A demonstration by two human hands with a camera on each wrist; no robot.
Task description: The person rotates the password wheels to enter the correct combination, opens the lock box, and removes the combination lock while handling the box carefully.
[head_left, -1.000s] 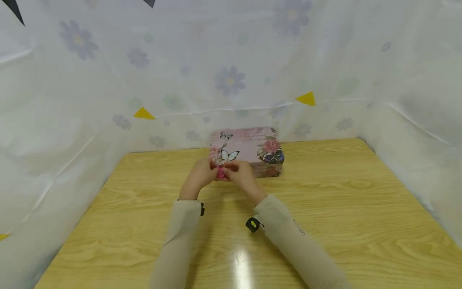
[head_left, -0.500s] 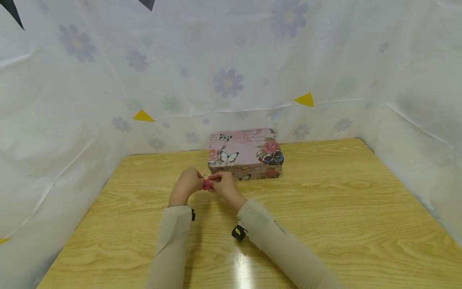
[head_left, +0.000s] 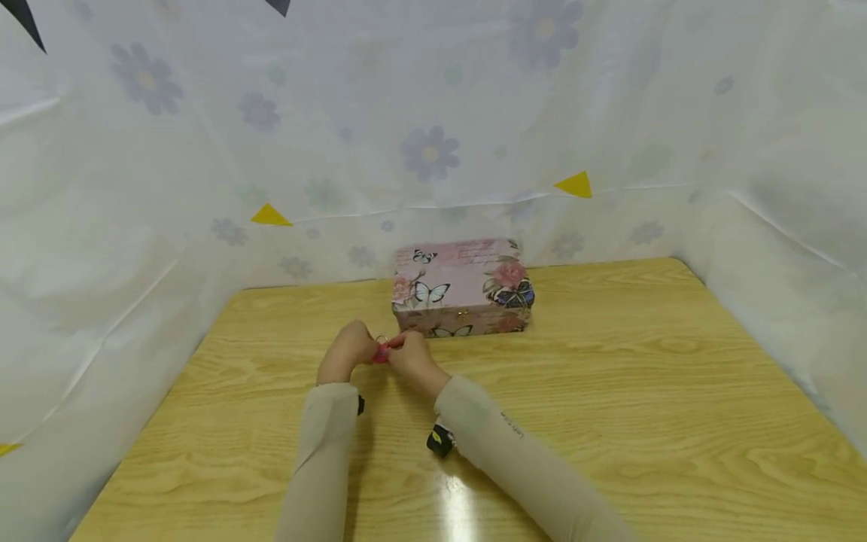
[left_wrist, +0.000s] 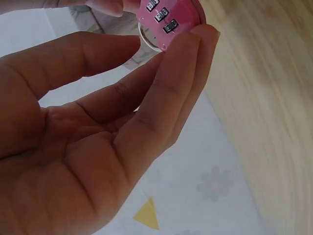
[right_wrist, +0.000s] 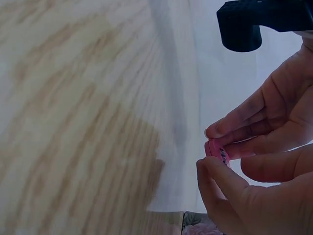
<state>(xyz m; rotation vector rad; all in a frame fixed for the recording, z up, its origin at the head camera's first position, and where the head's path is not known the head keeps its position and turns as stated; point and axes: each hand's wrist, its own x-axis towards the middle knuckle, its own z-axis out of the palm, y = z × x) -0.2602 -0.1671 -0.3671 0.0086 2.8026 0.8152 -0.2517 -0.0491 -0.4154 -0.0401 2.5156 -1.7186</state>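
A small pink combination padlock (head_left: 381,354) is between my two hands, above the table just left of and in front of the box. In the left wrist view, several number dials show on the padlock (left_wrist: 178,14), and its silver shackle hangs beside it. My left hand (head_left: 348,352) grips the padlock by its edge with the fingertips. From the other side my right hand (head_left: 416,363) pinches it; in the right wrist view this hand (right_wrist: 264,200) is the lower one. Behind stands a pink box (head_left: 467,278) printed with butterflies and roses, lid down, small gold clasp in front.
The wooden table (head_left: 643,391) extends to both sides and in front of the box. White flower-patterned cloth (head_left: 325,113) hangs behind and along the sides. A black wrist camera (head_left: 440,440) sits under the right sleeve.
Both hands have moved left and toward me with the padlock, away from the box front. The gold clasp, earlier hidden by the hands, now shows. The box has stayed put.
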